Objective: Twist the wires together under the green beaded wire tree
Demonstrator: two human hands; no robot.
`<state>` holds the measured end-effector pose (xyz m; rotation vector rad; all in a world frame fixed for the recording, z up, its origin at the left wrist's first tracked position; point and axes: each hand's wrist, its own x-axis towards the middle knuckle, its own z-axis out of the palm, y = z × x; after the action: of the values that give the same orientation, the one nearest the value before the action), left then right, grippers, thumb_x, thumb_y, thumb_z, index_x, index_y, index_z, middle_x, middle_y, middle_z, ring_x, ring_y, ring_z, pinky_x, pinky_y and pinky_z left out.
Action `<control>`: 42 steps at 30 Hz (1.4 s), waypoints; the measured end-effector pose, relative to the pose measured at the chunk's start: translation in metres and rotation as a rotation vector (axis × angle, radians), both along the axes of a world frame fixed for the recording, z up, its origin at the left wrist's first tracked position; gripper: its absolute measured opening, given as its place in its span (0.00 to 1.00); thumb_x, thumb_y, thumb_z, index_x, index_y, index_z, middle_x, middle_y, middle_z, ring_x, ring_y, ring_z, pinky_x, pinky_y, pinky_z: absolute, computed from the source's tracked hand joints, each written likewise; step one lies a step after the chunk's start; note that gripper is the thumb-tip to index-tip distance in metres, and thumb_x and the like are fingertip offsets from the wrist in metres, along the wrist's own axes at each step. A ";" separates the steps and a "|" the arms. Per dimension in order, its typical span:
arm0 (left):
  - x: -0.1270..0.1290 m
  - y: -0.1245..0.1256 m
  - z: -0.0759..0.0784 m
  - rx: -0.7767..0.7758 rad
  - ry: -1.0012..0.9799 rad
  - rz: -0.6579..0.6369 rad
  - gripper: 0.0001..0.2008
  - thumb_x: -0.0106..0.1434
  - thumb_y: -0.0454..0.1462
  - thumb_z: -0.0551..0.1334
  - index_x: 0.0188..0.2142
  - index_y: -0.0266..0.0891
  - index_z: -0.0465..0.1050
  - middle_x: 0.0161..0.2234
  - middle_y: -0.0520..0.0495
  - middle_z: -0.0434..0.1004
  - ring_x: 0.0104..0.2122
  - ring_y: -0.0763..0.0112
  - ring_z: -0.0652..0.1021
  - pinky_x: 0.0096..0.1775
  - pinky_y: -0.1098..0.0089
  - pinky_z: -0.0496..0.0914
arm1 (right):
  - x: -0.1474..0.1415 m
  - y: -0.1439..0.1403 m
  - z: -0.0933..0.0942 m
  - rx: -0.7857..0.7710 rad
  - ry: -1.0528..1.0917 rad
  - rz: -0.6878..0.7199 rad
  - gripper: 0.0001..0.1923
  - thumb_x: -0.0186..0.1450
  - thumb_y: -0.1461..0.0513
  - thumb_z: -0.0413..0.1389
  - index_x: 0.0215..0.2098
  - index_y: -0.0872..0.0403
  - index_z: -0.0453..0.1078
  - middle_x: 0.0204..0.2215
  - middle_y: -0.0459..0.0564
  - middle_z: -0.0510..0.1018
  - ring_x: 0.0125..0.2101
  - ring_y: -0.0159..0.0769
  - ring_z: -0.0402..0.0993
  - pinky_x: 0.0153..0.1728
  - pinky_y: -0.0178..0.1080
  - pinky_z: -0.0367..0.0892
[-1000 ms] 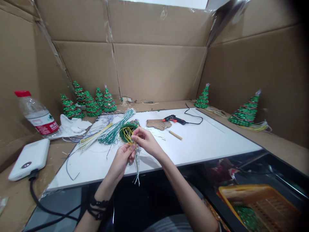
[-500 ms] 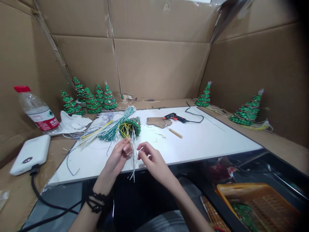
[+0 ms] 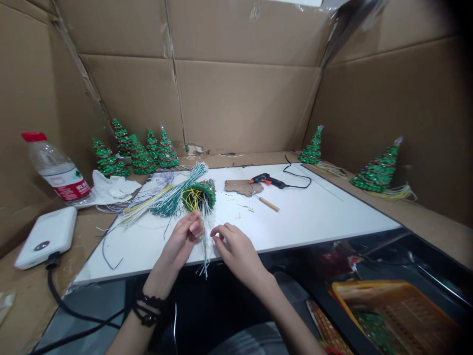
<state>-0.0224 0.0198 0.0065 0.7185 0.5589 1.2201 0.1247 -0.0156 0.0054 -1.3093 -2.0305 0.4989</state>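
Two bare hands work at the near edge of a white board. Left hand, black bands at the wrist, pinches a bundle of thin white wires between thumb and fingertips; the wire ends hang down past the board's edge. Right hand sits just beside the bundle, fingers curled narrow, fingertips at the strands; whether it actually grips one I cannot tell. The wires run up into the hollow base of a small green tree lying on its side on the board, yellow wires showing inside it.

Near right, below the board: an orange basket. Near left: a white power pack with a black cable.

Mid-board: a fan of green-and-white wires left of the lying tree; a black-and-orange glue gun on a cardboard scrap, a wooden-handled tool just in front of it.

Far left: water bottle, red cap, then a cluster of finished trees. Far right: two more trees standing well apart. Cardboard walls behind all.
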 end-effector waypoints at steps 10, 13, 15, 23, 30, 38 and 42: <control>0.001 0.001 0.000 0.016 -0.002 0.002 0.10 0.55 0.36 0.65 0.23 0.35 0.65 0.15 0.59 0.56 0.17 0.82 0.58 0.21 0.79 0.57 | -0.001 0.000 -0.002 -0.030 -0.090 -0.030 0.11 0.64 0.62 0.51 0.24 0.55 0.68 0.26 0.48 0.69 0.30 0.34 0.65 0.31 0.35 0.56; 0.000 0.000 0.000 0.011 0.019 0.005 0.10 0.54 0.37 0.65 0.24 0.35 0.65 0.15 0.59 0.55 0.17 0.82 0.57 0.21 0.79 0.57 | 0.000 0.000 0.000 -0.039 -0.028 -0.016 0.06 0.63 0.61 0.53 0.29 0.54 0.67 0.26 0.46 0.68 0.30 0.34 0.64 0.31 0.34 0.57; 0.000 0.000 0.000 0.012 0.038 0.003 0.11 0.54 0.37 0.65 0.23 0.36 0.64 0.15 0.59 0.55 0.17 0.81 0.57 0.21 0.79 0.57 | -0.002 -0.001 0.000 -0.035 -0.005 0.024 0.03 0.62 0.61 0.54 0.32 0.54 0.67 0.27 0.45 0.68 0.30 0.33 0.64 0.31 0.33 0.57; 0.001 0.001 0.000 0.017 0.030 0.004 0.11 0.54 0.37 0.65 0.23 0.35 0.64 0.15 0.59 0.55 0.17 0.82 0.56 0.21 0.79 0.55 | 0.001 0.000 -0.003 -0.017 -0.148 0.024 0.04 0.59 0.67 0.53 0.28 0.55 0.68 0.27 0.47 0.68 0.32 0.35 0.65 0.33 0.35 0.57; 0.000 0.001 -0.001 0.003 0.074 0.009 0.13 0.53 0.39 0.66 0.23 0.37 0.63 0.15 0.60 0.54 0.17 0.81 0.57 0.22 0.79 0.57 | -0.009 0.003 -0.002 -0.009 0.032 0.011 0.07 0.63 0.67 0.50 0.37 0.54 0.68 0.31 0.48 0.70 0.34 0.35 0.65 0.36 0.35 0.60; 0.001 0.001 0.000 0.017 0.051 0.000 0.12 0.54 0.38 0.65 0.23 0.36 0.64 0.15 0.59 0.55 0.17 0.82 0.58 0.22 0.78 0.56 | -0.015 0.005 -0.003 -0.043 -0.035 -0.107 0.07 0.62 0.67 0.49 0.35 0.55 0.68 0.31 0.49 0.71 0.33 0.36 0.66 0.34 0.36 0.59; 0.001 0.001 0.000 0.014 0.048 0.007 0.12 0.53 0.39 0.66 0.24 0.35 0.64 0.15 0.59 0.55 0.17 0.82 0.58 0.21 0.78 0.56 | -0.016 0.006 -0.001 -0.063 -0.054 -0.119 0.06 0.63 0.65 0.49 0.32 0.54 0.68 0.29 0.49 0.72 0.31 0.36 0.67 0.32 0.35 0.58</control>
<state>-0.0213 0.0208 0.0069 0.7597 0.5934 1.2165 0.1082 -0.0091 0.0044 -1.4866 -1.9802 0.4804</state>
